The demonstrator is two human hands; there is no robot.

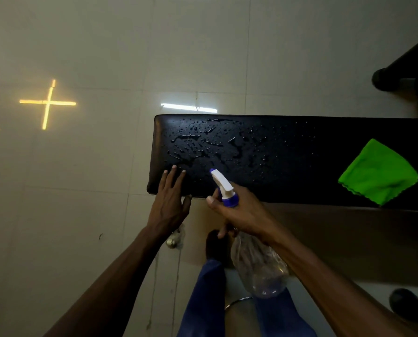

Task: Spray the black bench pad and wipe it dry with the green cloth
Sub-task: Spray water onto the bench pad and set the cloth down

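black bench pad point(288, 147) wet w/ droplets, green cloth point(378, 172) lying on its right end. left hand point(170, 205) flat, fingers spread on pad's near-left corner. right hand point(239, 210) gripping spray bottle point(259, 263), nozzle aimed at pad.

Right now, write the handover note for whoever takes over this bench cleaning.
Left hand: open, flat on the near left corner of the black bench pad.
Right hand: gripping the spray bottle, nozzle aimed at the pad.
Green cloth: lying folded on the pad's right part, untouched.
Done: left part is wet with droplets and puddles.
Left: spray the drier right part if needed, then wipe the whole pad dry.
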